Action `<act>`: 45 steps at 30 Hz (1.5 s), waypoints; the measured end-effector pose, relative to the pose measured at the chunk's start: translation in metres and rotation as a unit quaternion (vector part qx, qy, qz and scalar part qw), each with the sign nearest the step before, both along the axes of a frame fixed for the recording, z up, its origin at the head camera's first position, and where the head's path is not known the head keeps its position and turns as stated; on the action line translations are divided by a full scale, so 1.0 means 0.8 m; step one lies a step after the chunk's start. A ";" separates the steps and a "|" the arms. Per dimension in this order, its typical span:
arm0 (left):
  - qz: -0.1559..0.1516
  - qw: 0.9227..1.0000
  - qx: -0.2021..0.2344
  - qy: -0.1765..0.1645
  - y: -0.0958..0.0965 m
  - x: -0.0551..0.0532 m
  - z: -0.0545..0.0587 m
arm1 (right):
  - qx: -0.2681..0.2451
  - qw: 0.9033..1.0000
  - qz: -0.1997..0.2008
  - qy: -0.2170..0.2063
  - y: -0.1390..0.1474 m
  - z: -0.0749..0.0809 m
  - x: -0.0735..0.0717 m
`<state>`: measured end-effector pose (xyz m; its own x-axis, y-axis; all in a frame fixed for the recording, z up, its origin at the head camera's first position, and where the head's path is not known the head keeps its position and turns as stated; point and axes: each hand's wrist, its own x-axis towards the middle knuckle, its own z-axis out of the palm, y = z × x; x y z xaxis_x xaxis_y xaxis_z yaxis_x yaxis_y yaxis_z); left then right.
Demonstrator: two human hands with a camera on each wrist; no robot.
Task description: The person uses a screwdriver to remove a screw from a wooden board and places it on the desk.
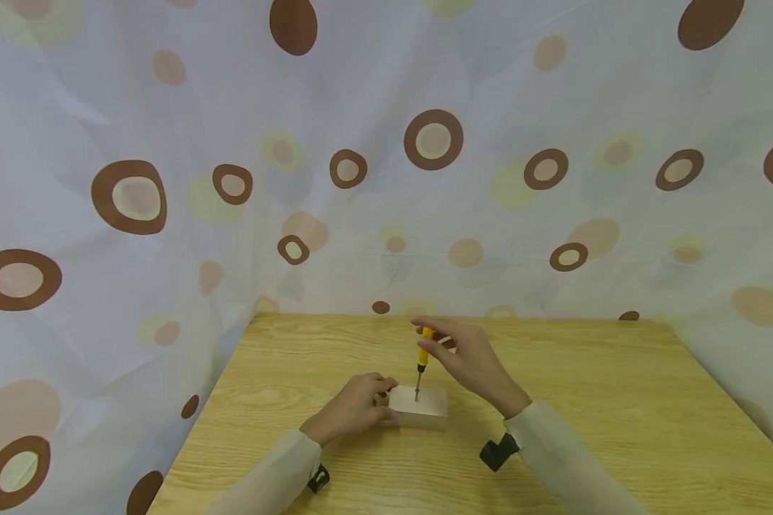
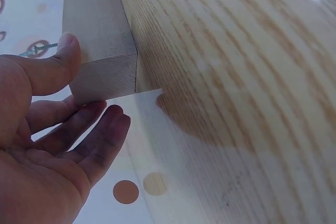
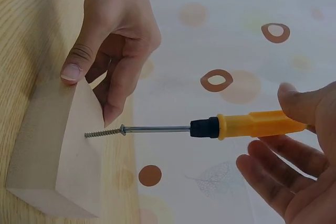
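Note:
A pale wooden block [image 1: 419, 418] lies on the table, and a screw [image 3: 104, 133] stands upright in its top face with most of its thread showing. My left hand [image 1: 358, 404] grips the block's left end, thumb on the near side and fingers at the far side. In my right hand [image 1: 467, 357] is a screwdriver [image 3: 257, 125] with a yellow handle and black collar, pinched near the handle's end. Its shaft [image 3: 157, 129] runs straight down, the tip at the screw's head. The left wrist view shows the block [image 2: 100, 24] and the thumb on its edge.
The wood-grain table [image 1: 586, 379] extends around the block on all sides. A white curtain [image 1: 386, 200] with brown and beige spots hangs behind the table and along its left side. Black wrist devices [image 1: 499, 452] sit below both sleeves.

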<state>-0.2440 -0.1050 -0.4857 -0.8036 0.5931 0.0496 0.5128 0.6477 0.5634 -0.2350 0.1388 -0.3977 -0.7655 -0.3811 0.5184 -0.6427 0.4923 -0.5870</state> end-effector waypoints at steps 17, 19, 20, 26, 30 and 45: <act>-0.005 1.000 0.002 0.005 0.000 0.002 0.003 | -0.003 1.000 -0.019 0.010 -0.004 0.001 0.001; -0.006 1.000 0.002 0.005 0.000 0.002 0.003 | 0.006 1.000 -0.016 0.014 -0.003 0.002 0.001; -0.006 1.000 0.001 0.005 0.000 0.002 0.003 | 0.010 1.000 -0.011 0.013 -0.003 0.003 0.001; 0.003 1.000 -0.001 -0.001 -0.001 0.002 0.005 | 0.023 1.000 0.004 0.004 -0.004 0.008 0.001; -0.002 1.000 0.000 0.004 0.000 0.001 0.004 | 0.017 1.000 -0.016 0.016 -0.003 0.006 0.000; -0.002 1.000 -0.003 0.006 -0.001 -0.002 -0.001 | -0.006 1.000 0.005 -0.015 -0.001 0.005 0.002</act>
